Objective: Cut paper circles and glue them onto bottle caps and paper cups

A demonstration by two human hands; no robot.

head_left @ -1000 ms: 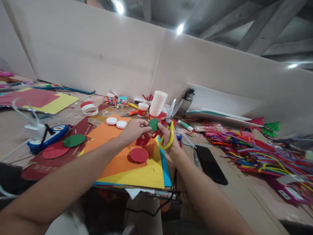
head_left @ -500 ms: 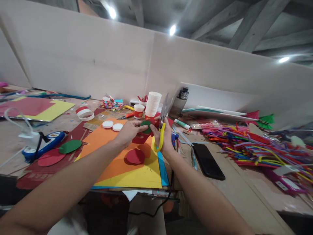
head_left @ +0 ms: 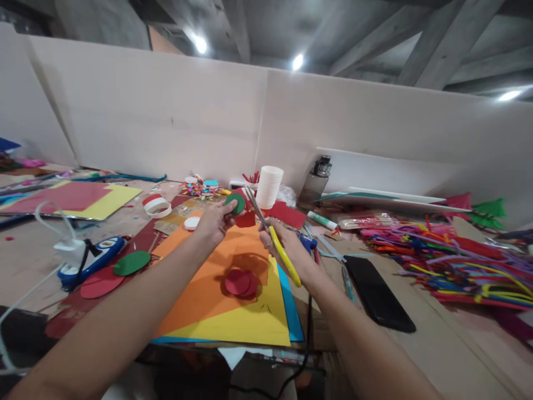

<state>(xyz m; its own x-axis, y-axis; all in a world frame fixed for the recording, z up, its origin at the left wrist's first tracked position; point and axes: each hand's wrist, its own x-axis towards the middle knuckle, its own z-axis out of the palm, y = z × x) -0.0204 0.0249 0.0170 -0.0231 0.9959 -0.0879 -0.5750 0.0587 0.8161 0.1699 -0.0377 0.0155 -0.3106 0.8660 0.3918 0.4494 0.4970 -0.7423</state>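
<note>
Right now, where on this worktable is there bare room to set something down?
The brown cardboard looks bare between the black phone and the pipe cleaners, as does the front of the yellow sheet, nearer than the red paper discs. It is crowded at the back, around the paper-cup stack and bottle.

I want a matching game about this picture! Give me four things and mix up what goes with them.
Things:
1. Left hand
2. Yellow-handled scissors
3. Black phone
4. White cups

Matches:
A. Stacked in a tall column
B. Held by the right hand
C. Lying flat, right of the scissors
D. Holding a green circle

Right pairs: 1-D, 2-B, 3-C, 4-A
</note>
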